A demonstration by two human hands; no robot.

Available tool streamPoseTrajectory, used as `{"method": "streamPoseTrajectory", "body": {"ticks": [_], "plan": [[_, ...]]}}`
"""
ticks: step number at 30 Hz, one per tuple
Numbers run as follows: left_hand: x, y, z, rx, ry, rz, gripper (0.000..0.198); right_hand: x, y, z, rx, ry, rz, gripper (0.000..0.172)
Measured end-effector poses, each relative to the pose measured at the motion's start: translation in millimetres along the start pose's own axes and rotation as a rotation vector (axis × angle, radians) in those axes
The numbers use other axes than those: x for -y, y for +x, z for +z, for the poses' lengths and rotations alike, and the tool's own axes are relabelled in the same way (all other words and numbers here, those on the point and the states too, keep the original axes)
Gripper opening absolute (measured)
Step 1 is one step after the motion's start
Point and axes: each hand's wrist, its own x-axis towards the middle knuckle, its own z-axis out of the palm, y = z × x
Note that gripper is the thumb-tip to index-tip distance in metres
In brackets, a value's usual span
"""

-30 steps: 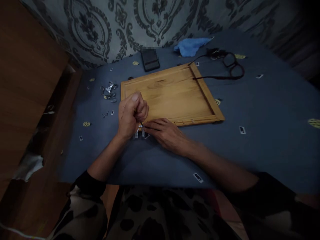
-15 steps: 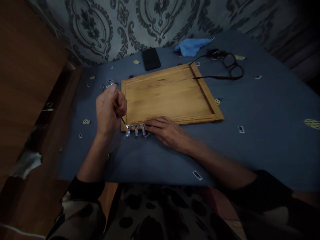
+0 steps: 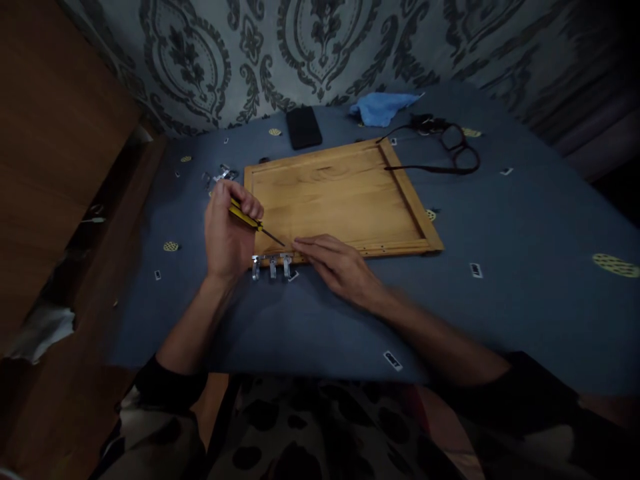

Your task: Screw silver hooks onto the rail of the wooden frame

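A blue-grey cloth covers the bench (image 3: 325, 347), printed with yellow pineapple shapes (image 3: 615, 265) and small white-edged labels. A grey wall (image 3: 340, 60) with large dark scrollwork rises behind it, and a brown wooden panel (image 3: 65, 133) stands to the left; the light is dim. The wooden board (image 3: 340, 193), with its raised border, lies flat in the middle of the bench. A three-pronged metal piece (image 3: 273, 267) sits at its near edge, towards the left corner. The left hand (image 3: 233, 227) has its fingers curled round a yellow screwdriver (image 3: 243, 215), the tip pointing down over the board. The right hand (image 3: 345, 270) lies on the near border, fingers straight and together, holding nothing visible. Glasses (image 3: 435, 170) overlap the far right corner; a black case (image 3: 303, 128) and blue rag (image 3: 383, 109) lie beyond. The near label (image 3: 393, 361) bears block capitals, too blurred to read surely.
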Motion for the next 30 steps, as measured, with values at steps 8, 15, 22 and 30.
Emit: {"method": "streamPoseTrajectory", "body": {"ticks": [8,15,22,30], "plan": [[12.1,-35.5,21.6,0.303,0.007,0.006,0.043,14.5,5.0,-3.7,-0.155,0.108,0.028,0.033],[14.7,-34.5,-8.4,0.538,0.322,0.040,0.047,12.0,3.8,-6.2,-0.086,0.102,0.143,0.021],[13.6,-47.3,-79.8,0.666,1.059,0.064,0.100,5.0,3.6,-14.7,-0.032,-0.214,0.279,0.026],[22.5,-61.9,-78.7,0.687,1.259,0.236,0.098,2.7,7.2,-23.3,0.129,-0.540,0.299,0.018]]}}
